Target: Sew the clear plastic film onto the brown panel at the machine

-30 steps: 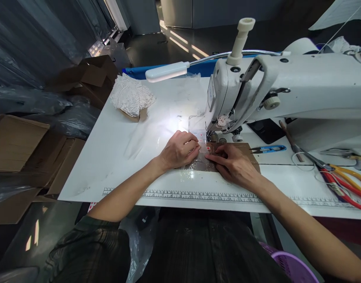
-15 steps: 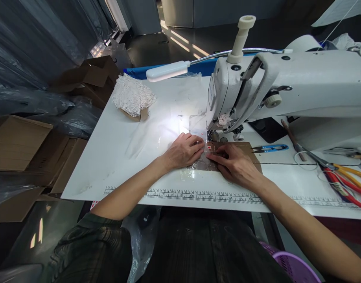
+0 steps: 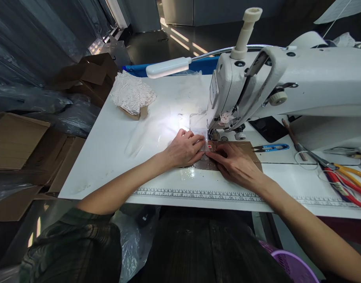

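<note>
My left hand [image 3: 186,149] rests palm down on a thin, see-through white fabric [image 3: 203,146], just left of the presser foot. Its fingers are bent and slightly apart. With thumb and index finger close together, my right hand [image 3: 236,163] pinches the near edge of that fabric; the fingertips are partly hidden. Beneath both lies a brown plate [image 3: 247,149] on the table. A small red mark shows on the fabric between my hands. The white sewing machine [image 3: 224,90] stands directly behind them, its needle area close to my fingertips.
Blue thread snips [image 3: 271,148] lie right of my right hand, with orange-handled scissors [image 3: 350,175] farther right. White lace [image 3: 132,94] is piled at the back left. A lamp [image 3: 168,68] hangs over the table. A ruler strip [image 3: 198,195] runs along the front edge.
My left elbow and sleeve have swung outward to the left. Both hands stay almost in place on the fabric, and the view has shifted slightly.
</note>
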Tool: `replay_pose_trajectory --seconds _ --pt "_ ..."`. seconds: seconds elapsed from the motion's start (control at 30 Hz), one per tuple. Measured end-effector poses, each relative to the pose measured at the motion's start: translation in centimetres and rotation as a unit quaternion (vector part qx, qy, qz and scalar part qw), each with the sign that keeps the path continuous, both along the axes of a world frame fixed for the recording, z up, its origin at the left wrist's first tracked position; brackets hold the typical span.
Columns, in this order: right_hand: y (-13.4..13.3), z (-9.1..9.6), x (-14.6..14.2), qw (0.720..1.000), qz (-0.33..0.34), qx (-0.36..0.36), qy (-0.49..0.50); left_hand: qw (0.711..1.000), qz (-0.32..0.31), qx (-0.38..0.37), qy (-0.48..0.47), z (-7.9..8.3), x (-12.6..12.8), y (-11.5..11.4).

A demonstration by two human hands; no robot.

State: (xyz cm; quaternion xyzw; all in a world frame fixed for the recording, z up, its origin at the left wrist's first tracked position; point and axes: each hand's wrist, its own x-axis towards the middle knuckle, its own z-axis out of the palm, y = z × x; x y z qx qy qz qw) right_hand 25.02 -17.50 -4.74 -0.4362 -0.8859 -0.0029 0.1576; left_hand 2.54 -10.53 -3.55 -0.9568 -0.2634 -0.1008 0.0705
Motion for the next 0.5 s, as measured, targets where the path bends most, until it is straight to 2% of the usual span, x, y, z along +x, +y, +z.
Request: replay_pose_trajectory --seconds 0.2,0.33,0.5 --pt "0.5 0.3 -0.7 0.999 -0.037 -0.015 -0.020 0.998 0.000 -0.061 -0.023 0.0 0.3 1.8" --pt "0.4 -0.3 -0.6 0.999 -0.046 -0.007 -0.016 0.993 -0.008 -0.103 -0.063 -0.4 0.0 2.0" --pt "0.2 -0.8 -0.5 0.999 -0.051 0.004 0.013 0.992 -0.011 -0.104 -0.068 -0.6 -0.2 1.8"
